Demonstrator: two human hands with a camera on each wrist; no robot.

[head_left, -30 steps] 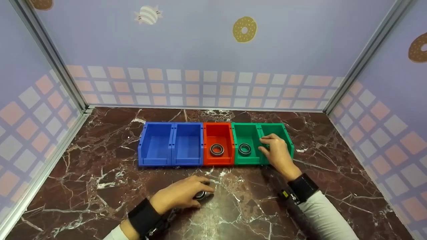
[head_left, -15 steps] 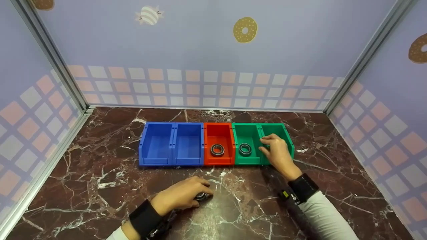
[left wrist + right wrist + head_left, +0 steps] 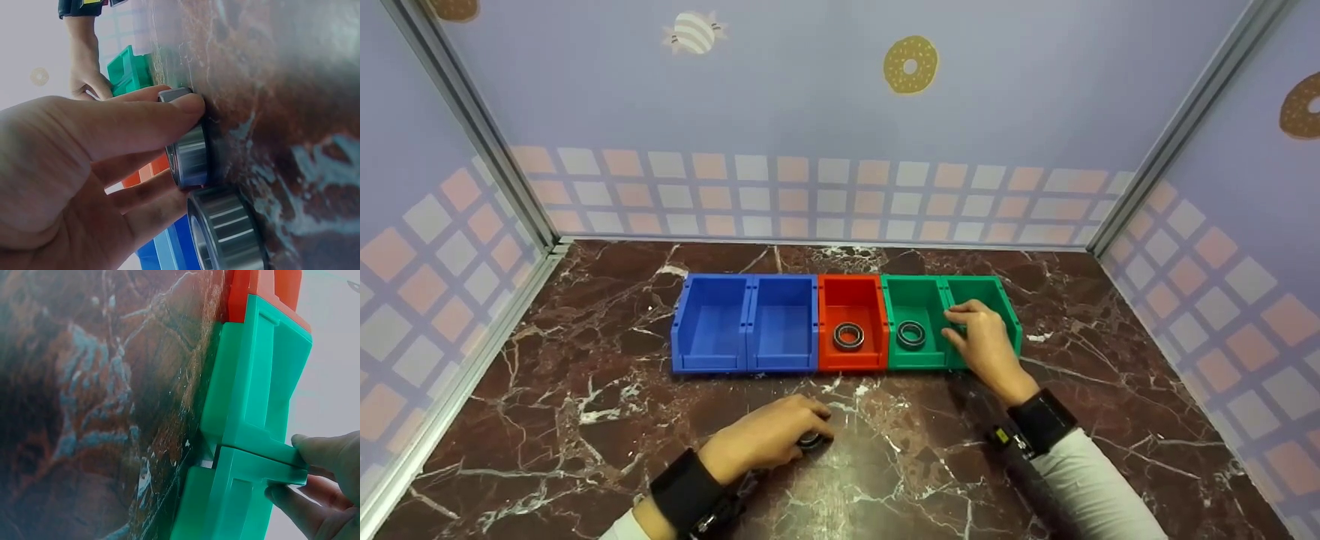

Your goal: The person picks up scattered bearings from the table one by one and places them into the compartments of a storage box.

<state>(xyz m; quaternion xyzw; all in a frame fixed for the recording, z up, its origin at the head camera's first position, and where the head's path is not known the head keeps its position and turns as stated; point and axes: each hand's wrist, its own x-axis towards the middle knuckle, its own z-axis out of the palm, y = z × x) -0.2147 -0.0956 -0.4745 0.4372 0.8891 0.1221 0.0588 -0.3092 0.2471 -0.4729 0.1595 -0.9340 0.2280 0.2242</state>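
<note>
My left hand (image 3: 769,435) pinches a steel ball bearing (image 3: 191,154) low at the tabletop, with the thumb across its outer ring and fingers behind it. A second bearing (image 3: 228,230) stands right beside it in the left wrist view; from the head it is hidden under the hand. My right hand (image 3: 986,341) is at the green bins, thumb and fingers gripping the rims where the right green bin (image 3: 971,289) meets the left green bin (image 3: 264,382). One bearing (image 3: 911,335) lies flat in the left green bin, another bearing (image 3: 849,337) in the red bin (image 3: 851,292).
Two blue bins (image 3: 784,315) continue the joined row to the left of the red one. The dark marbled tabletop (image 3: 607,322) runs to patterned walls (image 3: 810,112) at the back and both sides.
The left hand's fingers have drawn in slightly around the bearing. The right hand and the bins have stayed where they were.
</note>
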